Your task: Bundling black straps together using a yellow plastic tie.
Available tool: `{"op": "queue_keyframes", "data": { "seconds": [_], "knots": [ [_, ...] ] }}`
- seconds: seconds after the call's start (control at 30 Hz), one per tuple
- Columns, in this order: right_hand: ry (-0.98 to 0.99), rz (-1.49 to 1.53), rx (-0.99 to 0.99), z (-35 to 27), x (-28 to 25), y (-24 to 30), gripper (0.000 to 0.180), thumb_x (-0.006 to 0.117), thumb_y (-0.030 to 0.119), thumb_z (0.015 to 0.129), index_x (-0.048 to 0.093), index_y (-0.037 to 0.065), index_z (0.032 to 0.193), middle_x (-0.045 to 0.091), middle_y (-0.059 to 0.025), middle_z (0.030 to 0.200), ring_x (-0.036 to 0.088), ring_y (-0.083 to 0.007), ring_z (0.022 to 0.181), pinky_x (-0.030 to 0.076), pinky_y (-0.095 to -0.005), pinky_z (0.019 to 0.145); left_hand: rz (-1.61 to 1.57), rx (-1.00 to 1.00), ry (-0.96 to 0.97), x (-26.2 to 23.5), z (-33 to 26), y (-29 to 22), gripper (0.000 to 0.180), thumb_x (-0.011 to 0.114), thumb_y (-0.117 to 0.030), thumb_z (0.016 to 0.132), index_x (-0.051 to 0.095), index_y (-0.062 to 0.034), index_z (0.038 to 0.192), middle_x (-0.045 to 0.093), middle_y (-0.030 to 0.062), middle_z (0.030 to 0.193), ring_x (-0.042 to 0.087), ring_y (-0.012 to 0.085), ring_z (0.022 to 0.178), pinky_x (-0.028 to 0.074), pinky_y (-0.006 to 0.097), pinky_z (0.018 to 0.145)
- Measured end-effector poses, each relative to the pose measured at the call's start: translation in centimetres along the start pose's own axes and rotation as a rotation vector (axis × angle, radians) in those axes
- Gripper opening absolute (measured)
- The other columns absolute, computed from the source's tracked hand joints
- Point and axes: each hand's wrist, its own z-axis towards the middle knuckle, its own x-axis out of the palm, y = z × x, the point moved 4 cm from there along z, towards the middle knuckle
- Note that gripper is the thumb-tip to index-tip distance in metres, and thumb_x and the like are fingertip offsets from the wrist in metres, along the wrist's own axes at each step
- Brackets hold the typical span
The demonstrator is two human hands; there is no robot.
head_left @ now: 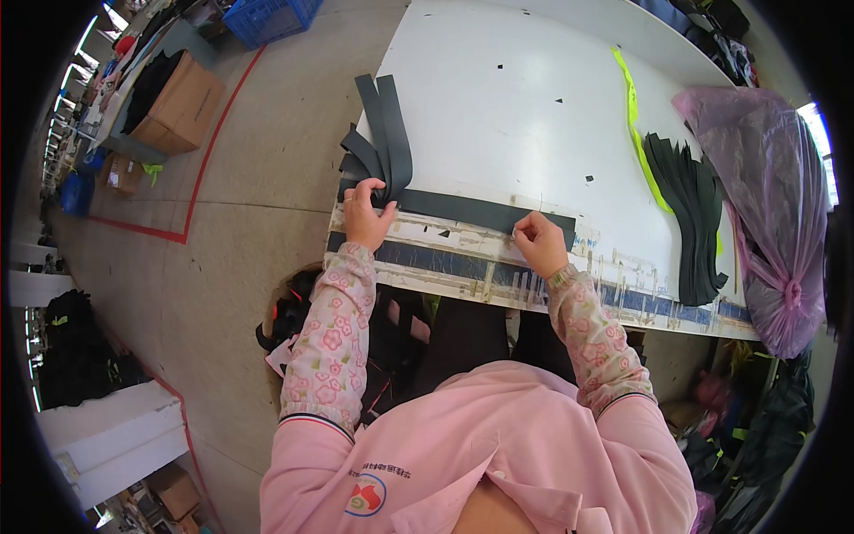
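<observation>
A long dark grey strip (463,210) lies flat along the near edge of the white table (516,107). My left hand (366,214) pinches its left end, where several more dark strips (381,133) fan out over the table's corner. My right hand (539,240) presses fingertips down on the strip's right part, close to its end. Both wrists wear floral sleeves over a pink top. The table's front edge (463,267) is covered with worn tape marks.
A pile of dark strips (694,214) and a neon yellow band (636,125) lie on the table's right. A tied pink plastic bag (765,205) sits at the far right. Cardboard boxes (178,107) and a blue crate (267,18) stand on the floor to the left.
</observation>
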Motion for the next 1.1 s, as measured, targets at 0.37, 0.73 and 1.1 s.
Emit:
{"op": "queue_keyframes", "data": {
  "seconds": [0.37,0.73,1.1],
  "knots": [
    [-0.041,-0.248,-0.127,0.3,0.5,0.2,0.009,0.064,0.008,0.078,0.061,0.001,0.082,0.061,-0.0107,0.065,0.06,-0.0204,0.059,0.049,-0.0307,0.058,0.012,0.001,0.006,0.0,0.0,0.0,0.043,0.075,-0.01,0.07,0.053,-0.0091,0.107,0.06,0.0053,0.104,0.051,0.0307,0.096,0.041,0.041,0.084],
    [0.124,0.107,0.047,-1.7,1.1,2.4,0.011,0.062,0.008,0.086,0.06,0.0,0.093,0.062,-0.0021,0.068,0.055,-0.0059,0.06,0.046,-0.023,0.056,0.003,-0.039,0.084,-0.3,-0.1,-0.5,0.062,0.086,-0.026,0.063,0.052,-0.0098,0.113,0.059,0.0061,0.107,0.049,0.0289,0.1,0.041,0.041,0.086],
    [0.613,0.065,0.119,-1.2,5.0,5.0,0.069,0.062,0.008,0.082,0.031,-0.004,0.142,0.063,-0.0095,0.066,0.061,-0.0166,0.06,0.049,-0.0305,0.059,-0.01,0.007,0.036,0.0,0.1,0.1,0.041,0.077,-0.023,0.077,0.056,-0.0081,0.108,0.061,0.0072,0.1,0.051,0.03,0.093,0.042,0.04,0.082]
  ]
}}
